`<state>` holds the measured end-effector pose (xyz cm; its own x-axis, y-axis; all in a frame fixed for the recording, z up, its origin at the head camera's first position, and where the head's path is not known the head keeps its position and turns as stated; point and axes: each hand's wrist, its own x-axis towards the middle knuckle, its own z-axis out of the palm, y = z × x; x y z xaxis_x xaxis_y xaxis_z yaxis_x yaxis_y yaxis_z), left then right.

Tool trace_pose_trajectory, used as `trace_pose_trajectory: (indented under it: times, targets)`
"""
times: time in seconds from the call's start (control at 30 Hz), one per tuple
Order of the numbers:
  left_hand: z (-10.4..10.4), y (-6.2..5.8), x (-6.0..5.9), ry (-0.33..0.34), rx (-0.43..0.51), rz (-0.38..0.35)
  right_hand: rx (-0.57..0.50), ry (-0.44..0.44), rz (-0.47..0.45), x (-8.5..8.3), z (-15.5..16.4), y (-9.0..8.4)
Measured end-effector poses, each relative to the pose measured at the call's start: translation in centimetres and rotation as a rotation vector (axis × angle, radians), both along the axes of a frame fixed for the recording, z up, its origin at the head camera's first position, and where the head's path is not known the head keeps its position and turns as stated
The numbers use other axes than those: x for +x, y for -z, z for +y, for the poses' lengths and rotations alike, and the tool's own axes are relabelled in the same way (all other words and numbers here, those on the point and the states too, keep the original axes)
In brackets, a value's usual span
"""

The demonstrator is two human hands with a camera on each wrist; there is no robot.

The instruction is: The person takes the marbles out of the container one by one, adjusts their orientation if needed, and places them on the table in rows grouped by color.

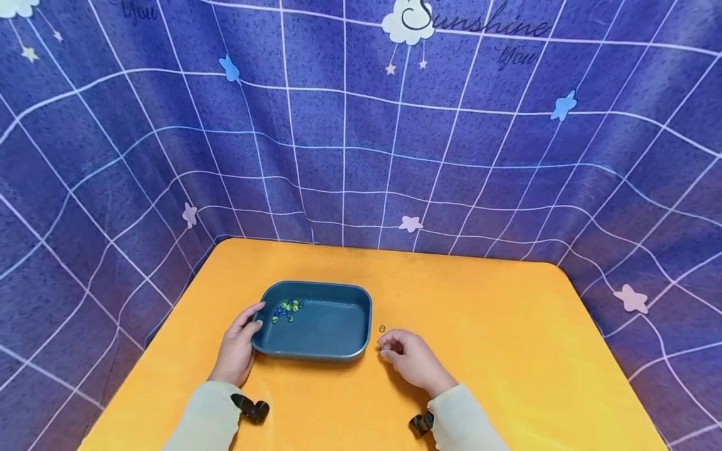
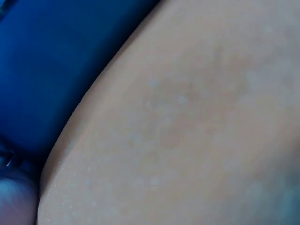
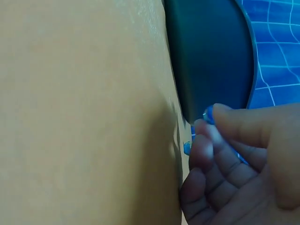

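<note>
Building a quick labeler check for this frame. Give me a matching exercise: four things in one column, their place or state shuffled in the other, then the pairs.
Things:
1. left hand
2. right hand
3. cluster of marbles
4. single marble

Places or states:
A. lies alone on the orange table, right of the tray
B. grips the tray's left rim
C. sits inside the tray, at its far left corner
D. pinches a small blue marble at its fingertips, just right of the tray

Pairs: 1-B, 2-D, 3-C, 4-A
</note>
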<state>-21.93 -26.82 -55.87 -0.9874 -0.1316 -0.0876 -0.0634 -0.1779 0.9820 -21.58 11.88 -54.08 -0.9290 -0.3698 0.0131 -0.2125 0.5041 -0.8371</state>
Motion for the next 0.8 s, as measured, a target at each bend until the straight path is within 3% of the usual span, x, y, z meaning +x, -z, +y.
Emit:
trace_pose_trajectory:
  times: [0.6, 0.8]
  targets:
    - [0.25, -0.19, 0.05, -0.018, -0.016, 0.012, 0.122, 0.021, 0.111, -0.21, -0.49, 0.78]
    - [0.26, -0.40, 0.17, -0.014, -0.019, -0.009, 0.127, 0.023, 0.090, -0.26, -0.74, 0.79]
